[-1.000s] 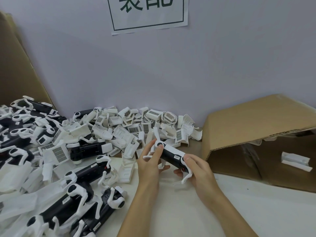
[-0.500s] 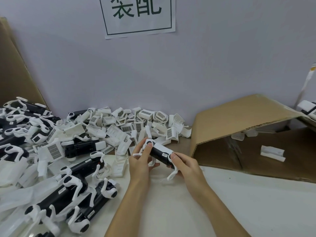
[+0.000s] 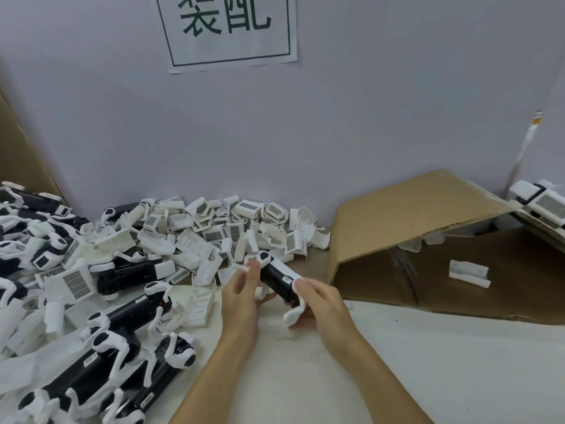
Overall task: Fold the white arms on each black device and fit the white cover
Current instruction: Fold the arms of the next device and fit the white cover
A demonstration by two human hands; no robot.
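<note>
- The black device (image 3: 278,280) is held above the table (image 3: 428,362), between both hands; 
- left hand (image 3: 241,296) pinches a white arm (image 3: 244,266) at its far end; 
- right hand (image 3: 321,304) grips its near end, thumb on top.

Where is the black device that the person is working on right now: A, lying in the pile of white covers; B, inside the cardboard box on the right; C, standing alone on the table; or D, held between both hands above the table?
D: the black device is gripped at its two ends by the left hand and the right hand, in front of the pile of white covers.
</note>
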